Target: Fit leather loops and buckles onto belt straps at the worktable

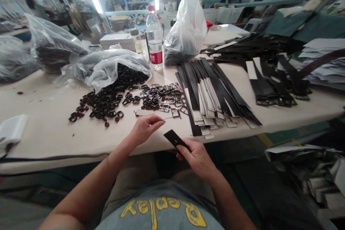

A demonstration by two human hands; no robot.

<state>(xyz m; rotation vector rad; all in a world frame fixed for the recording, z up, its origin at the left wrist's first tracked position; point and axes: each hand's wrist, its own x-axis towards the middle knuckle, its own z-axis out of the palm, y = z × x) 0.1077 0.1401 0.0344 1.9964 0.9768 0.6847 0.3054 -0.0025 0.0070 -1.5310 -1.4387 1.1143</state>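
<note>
My right hand (196, 156) grips a black strap (172, 137), thumb on top, just off the table's front edge. A small slot shows near the strap's end. Over the edge to its left is my left hand (145, 129), thumb and fingertips together; what they hold, if anything, is too small to make out. Just beyond the left hand lie a thin flat tool (145, 113) and a pile of silvery buckles (165, 99). Black strap loops (105, 106) spread out to the left. A stack of black straps with pale ends (205, 93) lies to the right.
A plastic bottle (155, 43) stands behind the buckles beside a filled clear bag (183, 32). Straps with buckles (272, 86) lie farther right, near stacked white sheets (323, 57). A white device (12, 129) sits at the left edge. People work in the background.
</note>
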